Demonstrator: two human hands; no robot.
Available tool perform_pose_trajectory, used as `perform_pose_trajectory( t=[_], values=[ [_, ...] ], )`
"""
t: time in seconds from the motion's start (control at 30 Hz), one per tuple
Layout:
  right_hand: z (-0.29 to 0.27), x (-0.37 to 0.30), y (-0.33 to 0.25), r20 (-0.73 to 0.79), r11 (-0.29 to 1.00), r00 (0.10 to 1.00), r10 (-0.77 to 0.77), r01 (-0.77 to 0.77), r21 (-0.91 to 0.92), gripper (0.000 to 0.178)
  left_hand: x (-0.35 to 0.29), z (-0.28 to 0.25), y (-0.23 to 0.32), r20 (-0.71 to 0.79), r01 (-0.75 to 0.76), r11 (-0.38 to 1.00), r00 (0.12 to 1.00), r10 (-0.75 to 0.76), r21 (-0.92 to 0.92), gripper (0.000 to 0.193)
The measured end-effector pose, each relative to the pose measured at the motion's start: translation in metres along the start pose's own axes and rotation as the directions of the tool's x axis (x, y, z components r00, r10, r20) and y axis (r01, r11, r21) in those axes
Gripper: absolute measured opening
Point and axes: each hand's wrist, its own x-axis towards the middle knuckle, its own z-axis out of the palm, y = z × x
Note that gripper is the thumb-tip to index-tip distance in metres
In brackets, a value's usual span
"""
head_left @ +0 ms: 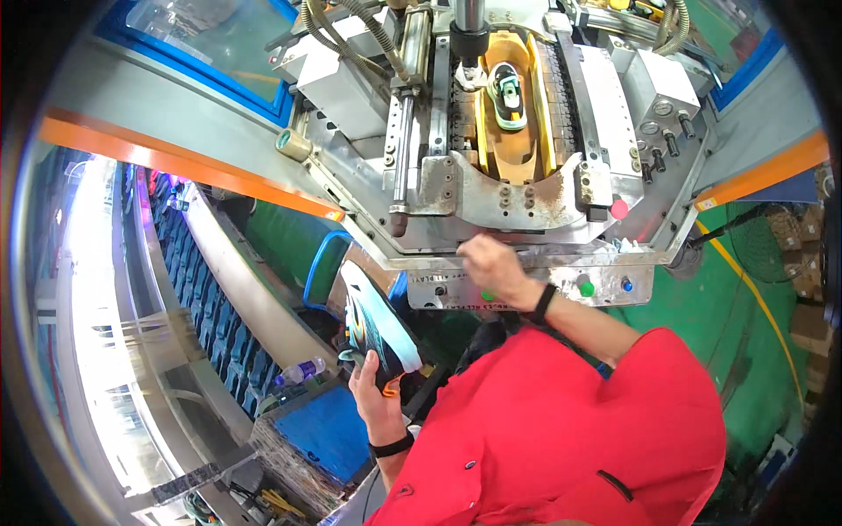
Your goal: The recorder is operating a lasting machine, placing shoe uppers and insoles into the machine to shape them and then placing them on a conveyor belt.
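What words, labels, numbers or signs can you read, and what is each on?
Metal front panel: dark printing along its lower edge, not copied out here.
Round gauge: dial markings too small to read.
Bottle: any print too small to read.
Orange beam: small sticker at its end, too small to read.
Shoe in the left hand: coloured pattern, no readable words.

Before you, dark lettering [443, 304] lines the lower edge of the metal button panel [607, 295]; on the orange beam [763, 173] at your right, a small sticker [706, 203] is too tiny to read
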Motion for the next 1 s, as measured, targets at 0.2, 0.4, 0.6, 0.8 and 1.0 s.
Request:
perform_pose_trajectory(
  t=[0.2, 0.4, 0.6, 0.8, 1.0],
  values=[
    [0.092, -0.064, 0.062, 0.237, 0.988, 0.972, 0.006, 0.031, -0.15, 0.016, -0.031, 0.013, -0.002, 0.044, 0.016, 1.0, 0.999, -0.017, 0.026, 0.029],
    [0.083, -0.058, 0.056, 0.289, 0.991, 0.948, 0.133, -0.133, -0.019, 0.019, -0.041, -0.001, -0.014, 0.006, 0.015, 0.999, 1.0, -0.015, 0.03, 0.029],
    [-0.11, 0.11, -0.037, -0.311, 0.917, 0.92, 0.238, -0.107, 0.383, 0.014, -0.036, -0.015, -0.026, 0.002, 0.017, 0.999, 1.0, -0.017, -0.033, 0.026],
    [-0.294, 0.31, -0.051, -0.531, 0.971, 0.841, 0.107, 0.025, 0.237, 0.043, -0.027, -0.009, -0.029, 0.066, 0.042, 0.996, 0.997, -0.036, -0.077, 0.028],
    [-0.273, 0.341, -0.027, -0.611, 0.924, 0.789, -0.069, 0.282, 0.26, 0.038, -0.033, -0.011, -0.045, 0.03, 0.027, 0.993, 0.999, -0.024, -0.112, 0.03]
  ],
)
